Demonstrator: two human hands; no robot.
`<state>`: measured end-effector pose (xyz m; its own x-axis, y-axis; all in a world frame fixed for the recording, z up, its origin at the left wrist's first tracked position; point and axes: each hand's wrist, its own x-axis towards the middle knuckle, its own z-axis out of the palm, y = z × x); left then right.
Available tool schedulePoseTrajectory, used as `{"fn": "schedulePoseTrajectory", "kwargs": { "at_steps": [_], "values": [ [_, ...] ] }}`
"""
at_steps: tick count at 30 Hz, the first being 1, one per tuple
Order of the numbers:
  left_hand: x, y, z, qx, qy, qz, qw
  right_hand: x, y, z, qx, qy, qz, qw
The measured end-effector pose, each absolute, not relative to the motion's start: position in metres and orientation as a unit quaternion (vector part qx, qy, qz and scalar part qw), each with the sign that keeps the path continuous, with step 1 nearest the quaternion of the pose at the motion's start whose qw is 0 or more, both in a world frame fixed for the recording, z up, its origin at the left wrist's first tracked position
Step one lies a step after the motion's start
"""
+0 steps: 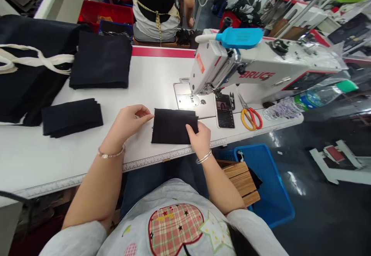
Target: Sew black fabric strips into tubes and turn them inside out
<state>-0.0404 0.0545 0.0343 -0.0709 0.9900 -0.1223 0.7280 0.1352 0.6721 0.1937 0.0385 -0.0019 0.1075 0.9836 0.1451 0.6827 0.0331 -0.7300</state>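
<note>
A black folded fabric piece (173, 126) lies at the table's front edge, just left of and in front of the sewing machine (261, 65). My right hand (200, 137) grips its right end, the thumb on top and the other fingers hidden below. At the upper left corner of the fabric is my left hand (131, 121), its fingers curled and the thumb and index tips close to the edge. Whether those tips pinch the cloth I cannot make out. A smaller black fabric stack (72, 117) rests to the left of that hand.
A larger black fabric stack (101, 60) and white straps (43, 61) lie at the back left. Right of the needle plate (185, 95) are a phone (225, 113), scissors (249, 117) and a plastic bottle (310, 99). A blue bin (275, 198) stands below. Another person (156, 9) sits opposite.
</note>
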Motion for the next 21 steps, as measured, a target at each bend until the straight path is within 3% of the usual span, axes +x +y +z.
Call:
{"fn": "schedulePoseTrajectory", "kwargs": {
  "at_steps": [3, 7, 15, 21],
  "values": [
    [-0.015, 0.024, 0.014, 0.686, 0.639, 0.280, 0.204, 0.198, 0.041, -0.004, -0.695, -0.584, 0.233, 0.349],
    [0.036, -0.015, -0.007, 0.788, 0.528, 0.260, 0.181, 0.209, 0.048, -0.011, -0.681, -0.504, 0.318, 0.426],
    [0.069, -0.021, 0.002, 0.851, 0.461, 0.225, 0.113, 0.194, 0.007, -0.014, -0.602, -0.349, 0.476, 0.538],
    [0.070, -0.022, 0.004, 0.862, 0.467, 0.185, 0.067, 0.202, -0.033, -0.020, -0.546, -0.364, 0.571, 0.493]
  ]
}}
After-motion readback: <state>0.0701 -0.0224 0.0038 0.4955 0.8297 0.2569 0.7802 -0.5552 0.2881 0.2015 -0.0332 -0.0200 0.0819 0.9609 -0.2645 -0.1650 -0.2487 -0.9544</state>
